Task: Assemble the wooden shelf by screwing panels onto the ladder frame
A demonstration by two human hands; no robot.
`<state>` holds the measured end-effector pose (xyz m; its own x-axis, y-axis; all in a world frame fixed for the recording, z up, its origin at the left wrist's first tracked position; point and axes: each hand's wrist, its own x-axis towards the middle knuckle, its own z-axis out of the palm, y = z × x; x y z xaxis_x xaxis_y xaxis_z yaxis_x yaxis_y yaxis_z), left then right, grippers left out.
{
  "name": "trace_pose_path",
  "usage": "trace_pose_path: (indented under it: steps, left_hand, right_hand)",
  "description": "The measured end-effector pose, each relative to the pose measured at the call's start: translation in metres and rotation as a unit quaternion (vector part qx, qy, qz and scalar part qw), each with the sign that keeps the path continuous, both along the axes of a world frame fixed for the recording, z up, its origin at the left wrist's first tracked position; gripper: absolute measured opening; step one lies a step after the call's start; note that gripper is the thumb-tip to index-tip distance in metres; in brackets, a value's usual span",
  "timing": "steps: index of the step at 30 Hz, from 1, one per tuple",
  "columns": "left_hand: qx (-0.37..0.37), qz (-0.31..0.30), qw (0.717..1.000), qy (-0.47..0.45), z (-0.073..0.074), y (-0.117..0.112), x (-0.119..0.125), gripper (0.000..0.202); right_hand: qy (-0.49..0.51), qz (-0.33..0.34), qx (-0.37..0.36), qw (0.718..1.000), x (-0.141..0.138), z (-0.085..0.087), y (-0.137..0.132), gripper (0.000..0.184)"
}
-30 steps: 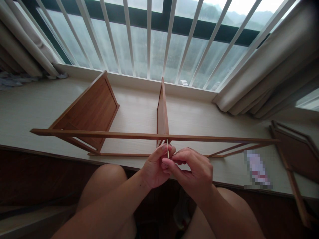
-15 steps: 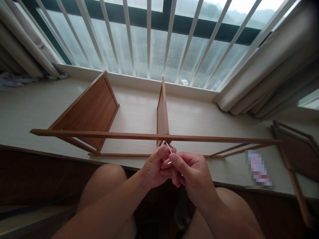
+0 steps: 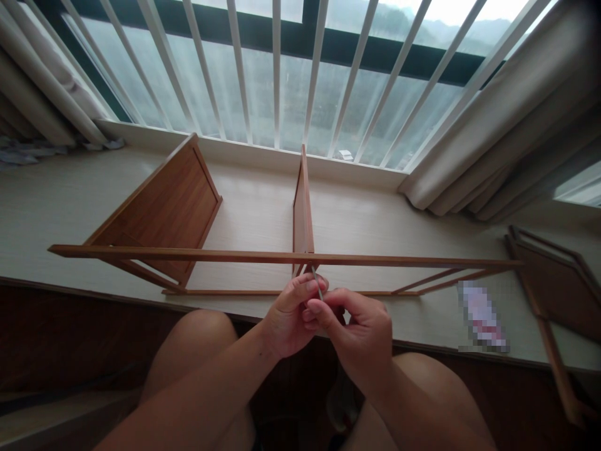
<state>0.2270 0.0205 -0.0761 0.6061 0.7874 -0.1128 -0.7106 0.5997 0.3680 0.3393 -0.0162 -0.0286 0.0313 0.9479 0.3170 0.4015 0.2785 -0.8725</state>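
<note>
A thin metal hex key (image 3: 317,284) rises from between my fingertips, its upper end against the joint under the long wooden rail (image 3: 225,255). My left hand (image 3: 288,319) closes its thumb and fingers around the shaft near that joint. Lower down, my right hand (image 3: 361,326) pinches the key's other end, and its fingers hide the bend. The rail belongs to a wooden frame with an upright middle panel (image 3: 303,210) and a slanting left panel (image 3: 162,213). Both hands are in front of the middle panel's near end.
The frame stands on a pale ledge (image 3: 253,188) below a barred window (image 3: 277,81). Curtains (image 3: 488,131) hang at both sides. A blurred-out item (image 3: 483,316) lies on the right, near another wooden piece (image 3: 554,282). My knees are under the ledge's front edge.
My right hand has turned and its fingers have shifted on the hex key, whose bent end no longer shows. My left hand stays nearly in place. The view has shifted slightly.
</note>
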Motion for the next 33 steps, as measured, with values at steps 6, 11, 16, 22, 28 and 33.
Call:
trace_pose_path:
  steps: [6, 11, 16, 22, 28, 33]
  left_hand:
    - [-0.03, -0.003, 0.999, -0.01, 0.005, 0.001, -0.002, 0.015]
    - [-0.031, -0.014, 0.999, -0.019, 0.005, 0.002, -0.005, 0.015]
    - [-0.036, -0.033, 0.999, -0.023, 0.007, 0.003, -0.009, 0.014]
    - [-0.052, -0.043, 0.997, -0.027, 0.009, 0.003, -0.008, 0.015]
    - [-0.064, -0.037, 0.996, -0.053, 0.01, 0.003, -0.008, 0.014]
    - [-0.061, -0.038, 0.996, -0.057, 0.008, 0.003, -0.007, 0.015]
  right_hand:
    - [-0.038, -0.019, 0.073, 0.996, -0.001, -0.007, 0.003, 0.012]
    - [-0.07, -0.017, 0.116, 0.991, -0.002, -0.007, 0.004, 0.01]
    - [-0.07, -0.029, 0.14, 0.987, 0.0, -0.007, 0.005, 0.017]
    - [-0.048, -0.054, 0.143, 0.987, 0.001, -0.011, 0.002, 0.024]
    - [-0.055, -0.035, 0.156, 0.986, 0.003, -0.01, 0.002, 0.025]
    - [-0.07, -0.003, 0.161, 0.984, 0.004, -0.003, 0.004, 0.02]
